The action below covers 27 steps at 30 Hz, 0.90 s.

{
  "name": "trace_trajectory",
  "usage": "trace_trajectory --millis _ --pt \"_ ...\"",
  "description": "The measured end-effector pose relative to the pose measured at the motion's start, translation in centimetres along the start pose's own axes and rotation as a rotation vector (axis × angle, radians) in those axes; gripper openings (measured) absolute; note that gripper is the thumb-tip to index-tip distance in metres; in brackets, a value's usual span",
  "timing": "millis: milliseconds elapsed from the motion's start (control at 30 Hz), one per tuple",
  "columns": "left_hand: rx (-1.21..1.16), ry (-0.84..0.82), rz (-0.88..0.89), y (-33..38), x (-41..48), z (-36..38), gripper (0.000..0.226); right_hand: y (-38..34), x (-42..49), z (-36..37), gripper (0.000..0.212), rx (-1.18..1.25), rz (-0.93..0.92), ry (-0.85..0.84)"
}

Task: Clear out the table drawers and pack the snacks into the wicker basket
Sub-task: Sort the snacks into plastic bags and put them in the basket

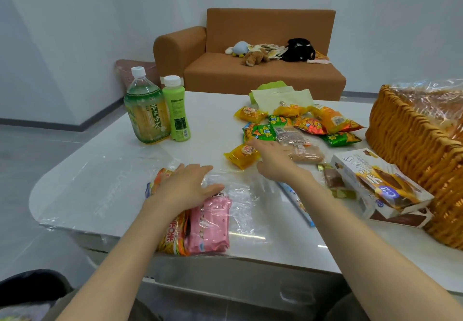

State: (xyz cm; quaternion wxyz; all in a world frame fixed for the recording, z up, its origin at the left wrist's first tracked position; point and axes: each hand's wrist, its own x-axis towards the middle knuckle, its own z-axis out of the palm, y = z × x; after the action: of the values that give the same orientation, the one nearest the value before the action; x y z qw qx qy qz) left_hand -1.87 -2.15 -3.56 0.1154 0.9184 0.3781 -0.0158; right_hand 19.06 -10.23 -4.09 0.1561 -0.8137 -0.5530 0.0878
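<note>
Left of the wicker basket point(406, 142), the yellow packet point(239, 156) lies lengthwise toward it, at our right hand point(273, 160), which is flat and empty. Our left hand point(185, 187), farther from the basket, rests flat on the bagged snacks point(208, 223)

One wide-angle view, taken from the person's head, faces forward and down across the glossy white worktop point(205, 110). It sits close: both forearms enter from the bottom edge, with the left hand point(186, 185) and right hand point(273, 160) mid-frame. Beyond, it reaches the brown fabric sofa point(263, 72); the right edge crops the woven wicker basket point(406, 140).
</note>
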Motion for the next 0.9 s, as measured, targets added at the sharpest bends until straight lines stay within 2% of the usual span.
trace_trajectory --millis 67,133,333,433,567,667,733,900 --pt "0.036 -0.026 0.031 -0.7 0.3 -0.1 0.067 -0.2 0.9 0.5 0.082 -0.034 0.024 -0.081" --pt "0.019 -0.032 0.086 -1.4 0.5 -0.3 0.060 0.0 1.7 1.2 0.081 -0.040 0.042 -0.126" --pt "-0.137 -0.032 0.127 -2.6 0.8 -1.0 0.044 0.2 2.4 1.3 0.054 -0.251 0.064 -0.015" --pt "-0.145 -0.024 0.135 -2.6 0.8 -1.0 0.043 0.1 1.6 0.8 0.054 -0.251 0.067 -0.011" --pt "-0.137 0.022 0.104 -2.7 0.5 -0.6 0.039 0.0 -0.2 -0.6 0.053 -0.139 0.114 0.088" --pt "-0.117 0.036 0.027 -3.2 0.1 -0.4 0.042 0.2 -1.7 -2.5 0.054 0.148 0.124 0.169" --pt "-0.138 0.057 -0.014 -4.0 -0.3 -0.3 0.045 0.2 -3.2 -3.6 0.065 0.305 0.120 0.184" --pt "-0.199 0.107 -0.062 -4.7 -1.3 -0.5 0.048 1.3 -6.8 -4.5 0.070 0.303 0.130 0.136"
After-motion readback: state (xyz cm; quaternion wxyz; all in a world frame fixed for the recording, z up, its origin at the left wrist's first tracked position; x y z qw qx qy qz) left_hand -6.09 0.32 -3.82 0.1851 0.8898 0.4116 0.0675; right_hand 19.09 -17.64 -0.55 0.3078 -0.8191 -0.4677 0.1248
